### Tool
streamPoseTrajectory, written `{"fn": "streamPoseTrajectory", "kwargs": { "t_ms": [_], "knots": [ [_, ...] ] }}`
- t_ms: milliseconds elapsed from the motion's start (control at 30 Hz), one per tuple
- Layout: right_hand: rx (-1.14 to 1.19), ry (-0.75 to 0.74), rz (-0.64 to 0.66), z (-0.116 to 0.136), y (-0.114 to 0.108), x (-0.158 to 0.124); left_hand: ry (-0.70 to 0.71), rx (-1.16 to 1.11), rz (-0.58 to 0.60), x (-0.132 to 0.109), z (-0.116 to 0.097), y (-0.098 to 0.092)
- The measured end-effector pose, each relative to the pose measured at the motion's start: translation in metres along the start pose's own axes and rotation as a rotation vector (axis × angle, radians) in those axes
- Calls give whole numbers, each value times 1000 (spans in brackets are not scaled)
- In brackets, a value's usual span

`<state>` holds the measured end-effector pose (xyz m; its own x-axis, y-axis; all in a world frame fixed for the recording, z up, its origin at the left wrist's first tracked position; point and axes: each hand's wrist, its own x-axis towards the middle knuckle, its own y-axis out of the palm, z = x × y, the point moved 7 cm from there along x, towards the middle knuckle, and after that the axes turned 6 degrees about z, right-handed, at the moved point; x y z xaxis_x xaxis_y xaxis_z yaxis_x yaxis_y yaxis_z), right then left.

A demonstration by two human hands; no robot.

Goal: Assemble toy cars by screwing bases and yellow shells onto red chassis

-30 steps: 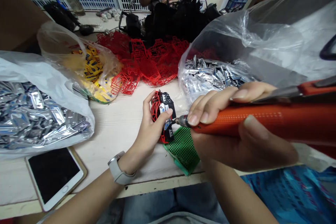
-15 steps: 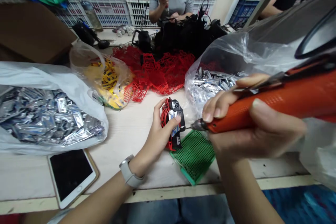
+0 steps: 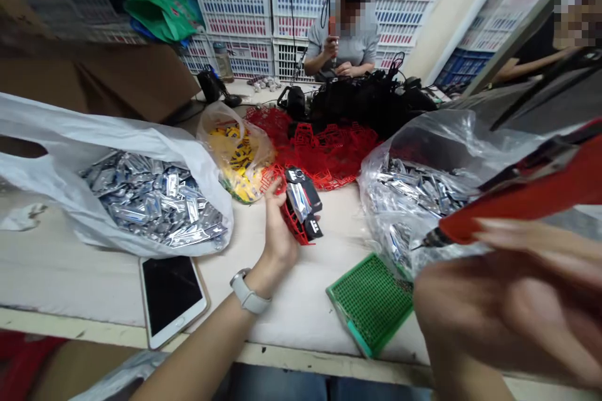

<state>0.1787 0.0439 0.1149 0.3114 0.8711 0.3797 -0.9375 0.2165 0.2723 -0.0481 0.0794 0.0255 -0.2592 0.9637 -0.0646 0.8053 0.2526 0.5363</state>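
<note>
My left hand [image 3: 280,229] is closed around a toy car body [image 3: 301,200] with a red cage-like frame, black parts and a silver panel. It is held tilted above the table, its fingers mostly hidden behind the red frame. In my right hand [image 3: 512,294], blurred by motion, is a red-orange electric screwdriver [image 3: 508,200]. The screwdriver's tip points left and stands well apart from the car body. Between the two hands, nearer the table edge, lies a green perforated tray [image 3: 364,301] with small dark bits at its right side.
A white bag [image 3: 136,138] of silver parts and a phone [image 3: 174,297] lie left. Behind are a bag of yellow parts [image 3: 239,156], red frames [image 3: 329,150] and a black heap [image 3: 362,100]. A clear bag [image 3: 423,194] of silver parts stands right. A person [image 3: 345,31] sits opposite.
The screwdriver has moved away from the car body to the right. My left hand has lifted the car body away from the green tray and turned it. The head view has shifted.
</note>
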Motion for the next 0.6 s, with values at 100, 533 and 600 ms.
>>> {"fn": "streamPoseTrajectory", "kwargs": {
  "t_ms": [100,533,600],
  "knots": [
    [-313,-430,283,21,60,2,377,92,-93,-2,-34,-12],
    [-935,-248,1255,-133,240,12,840,94,-534,-12,-83,-51],
    [-992,-245,1296,-145,251,6,820,50,-520,-9,-83,-51]
  ]
}}
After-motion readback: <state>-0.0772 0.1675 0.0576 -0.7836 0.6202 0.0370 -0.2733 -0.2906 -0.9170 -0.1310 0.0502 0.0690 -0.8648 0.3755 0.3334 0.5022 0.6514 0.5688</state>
